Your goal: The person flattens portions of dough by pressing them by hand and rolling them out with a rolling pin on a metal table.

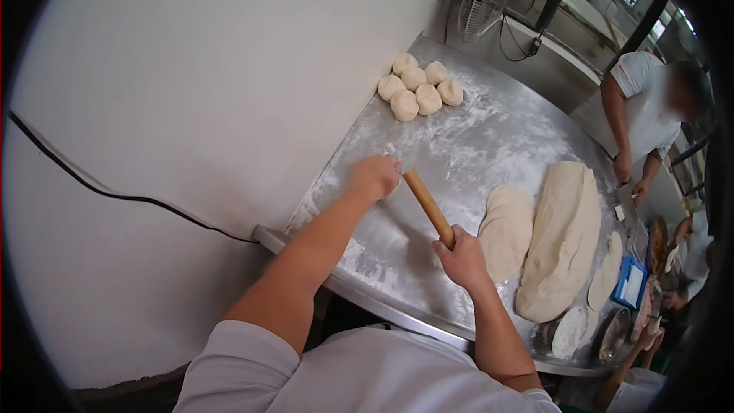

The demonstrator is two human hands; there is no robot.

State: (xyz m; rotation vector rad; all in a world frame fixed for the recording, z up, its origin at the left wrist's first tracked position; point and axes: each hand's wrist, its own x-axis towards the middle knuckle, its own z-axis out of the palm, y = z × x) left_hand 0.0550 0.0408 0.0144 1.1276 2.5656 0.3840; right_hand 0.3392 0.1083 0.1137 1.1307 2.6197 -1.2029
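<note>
So the right hand (462,256) is wrapped round one end of the rolling pin (430,208), which angles up just beside the left hand (376,177). Hands are apart; the left looks loosely curled, can't tell if it's holding anything.

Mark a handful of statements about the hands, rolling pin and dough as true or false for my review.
1. The right hand holds the rolling pin. True.
2. The left hand is wrapped around the pin. False: it is beside the pin's far end.
3. The dough balls are clustered on the metal table. True.
4. The long dough mass sits among the balls. False: it lies right of the flat dough.
</note>
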